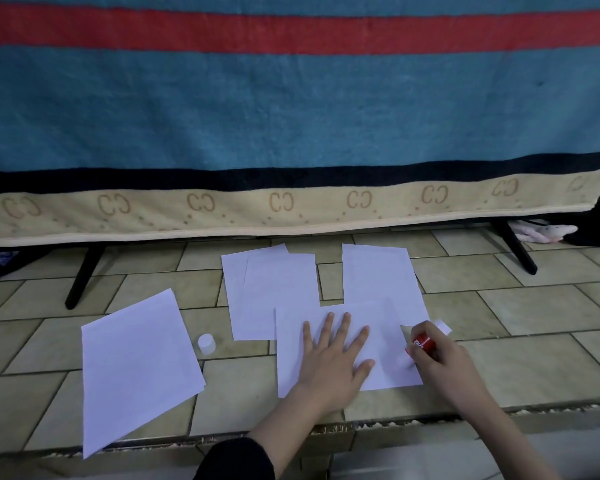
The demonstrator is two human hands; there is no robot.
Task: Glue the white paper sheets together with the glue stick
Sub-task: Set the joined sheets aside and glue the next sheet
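Observation:
A white paper sheet (385, 341) lies on the tiled floor in front of me. My left hand (329, 362) presses flat on it with fingers spread. My right hand (440, 358) grips a red glue stick (422, 344), its tip down on the sheet's right part. Another white sheet (378, 275) lies just behind, partly under the front one. Two overlapping sheets (274, 292) lie to the left of that. A stack of sheets (139, 365) lies tilted at the far left. The glue stick's white cap (207, 344) stands between the stack and the middle sheets.
A blue, red and beige blanket (291, 116) hangs over a frame with black legs (84, 275) behind the papers. The tiled floor (534, 358) ends in a rough step edge near me. A small white paper strip (444, 326) lies by my right hand.

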